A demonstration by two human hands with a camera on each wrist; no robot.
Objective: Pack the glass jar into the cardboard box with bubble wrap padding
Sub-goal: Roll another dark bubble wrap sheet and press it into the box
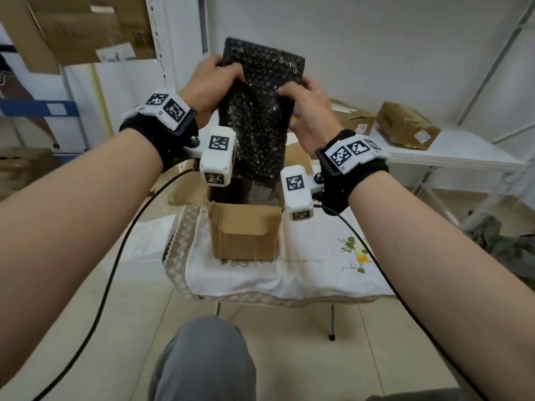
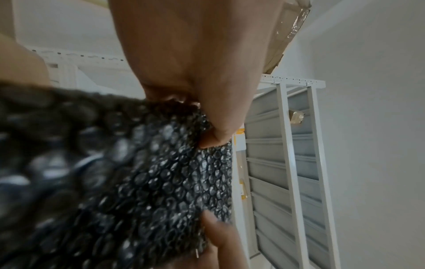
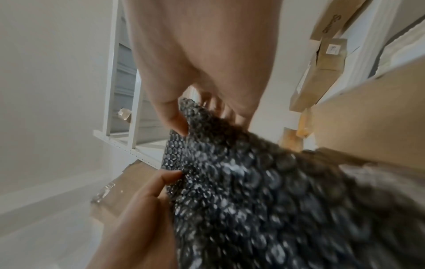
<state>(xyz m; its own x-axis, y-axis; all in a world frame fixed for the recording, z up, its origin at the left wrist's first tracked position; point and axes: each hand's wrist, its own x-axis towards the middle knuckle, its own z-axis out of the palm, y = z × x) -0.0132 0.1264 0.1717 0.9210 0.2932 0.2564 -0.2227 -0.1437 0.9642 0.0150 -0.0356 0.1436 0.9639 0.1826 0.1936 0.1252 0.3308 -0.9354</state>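
Black bubble wrap [image 1: 259, 117], head-view-only cardboard box [image 1: 246, 231]

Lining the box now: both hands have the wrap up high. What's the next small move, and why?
Probably lower the bubble wrap further into the box. Left hand and right hand both grip its sides high up, and only its bottom end is inside the opening. No jar is visible.

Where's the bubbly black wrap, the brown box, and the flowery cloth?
bubble wrap [image 1: 260, 117]: head view, middle of the upright sheet.
cardboard box [image 1: 246, 235]: head view, front wall.
flowery cloth [image 1: 318, 273]: head view, bare white part beside the box.
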